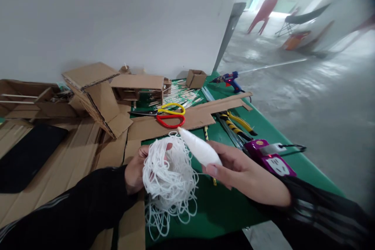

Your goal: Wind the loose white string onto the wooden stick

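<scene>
My left hand [135,172] grips a loose tangle of white string [170,179] whose loops hang down over the green table [222,207]. A smooth white spool [200,149], tapered at both ends, lies in my right hand [246,174], pinched between thumb and fingers. The string runs up to the spool's tip. Both sleeves are black. Both hands hover above the table's near edge.
Yellow and red scissors [168,115] lie on cardboard sheets [187,119]. Cardboard models [96,90] stand at the back left. A purple power strip [271,158], yellow pliers [238,123] and a blue glue gun [230,79] sit at the right. Wooden sticks [178,97] are behind.
</scene>
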The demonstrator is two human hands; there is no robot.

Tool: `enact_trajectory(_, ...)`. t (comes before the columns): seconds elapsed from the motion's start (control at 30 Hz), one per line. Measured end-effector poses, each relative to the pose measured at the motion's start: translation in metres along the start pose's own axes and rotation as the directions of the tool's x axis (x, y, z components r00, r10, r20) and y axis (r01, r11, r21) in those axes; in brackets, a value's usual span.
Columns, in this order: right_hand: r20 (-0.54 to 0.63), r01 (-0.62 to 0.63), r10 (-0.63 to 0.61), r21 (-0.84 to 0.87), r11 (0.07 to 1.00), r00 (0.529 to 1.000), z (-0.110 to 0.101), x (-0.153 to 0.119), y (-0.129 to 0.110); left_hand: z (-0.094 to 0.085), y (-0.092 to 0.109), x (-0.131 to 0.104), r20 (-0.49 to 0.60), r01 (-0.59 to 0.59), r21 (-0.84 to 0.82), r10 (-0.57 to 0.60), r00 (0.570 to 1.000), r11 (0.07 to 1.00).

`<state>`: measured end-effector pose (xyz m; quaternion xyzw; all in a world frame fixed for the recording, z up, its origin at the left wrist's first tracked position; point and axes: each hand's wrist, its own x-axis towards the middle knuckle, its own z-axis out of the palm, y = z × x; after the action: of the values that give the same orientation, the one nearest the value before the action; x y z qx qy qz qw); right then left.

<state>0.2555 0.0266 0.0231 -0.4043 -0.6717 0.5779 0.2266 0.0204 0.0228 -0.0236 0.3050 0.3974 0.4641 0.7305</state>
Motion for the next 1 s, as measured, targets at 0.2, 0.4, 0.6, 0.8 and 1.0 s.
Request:
enact_trajectory(0.2, 0.027, -0.074, 0.088, -0.34, 0.937, 0.996, -0.003, -0.012, -0.007, -0.003, -0.006, 0.002, 0.097, -0.091, 0.082, 0.083, 0.992, 0.992)
enact_trajectory(0.4, 0.002, -0.074, 0.085, -0.479, 0.875, 0.996, -0.004, -0.012, -0.006, -0.008, -0.01, -0.001, 0.177, -0.177, 0.151, 0.15, 0.973, 0.973)
enact_trajectory(0.6, 0.02, -0.031, 0.052, -0.57, 0.821, 0.998, -0.006, -0.01, -0.009, -0.002, -0.007, -0.005, 0.256, -0.284, 0.355, 0.199, 0.946, 0.891)
enact_trajectory(0.8, 0.036, -0.038, 0.066, -0.518, 0.855, 0.997, -0.013, -0.009, -0.009, -0.005, -0.01, -0.006, 0.114, -0.211, 0.221, 0.19, 0.975, 0.952)
enact_trajectory(1.0, -0.026, -0.091, 0.089, -0.456, 0.885, 0.996, -0.021, -0.008, 0.008, 0.005, -0.003, -0.007, 0.091, -0.072, 0.069, 0.065, 0.994, 0.995)
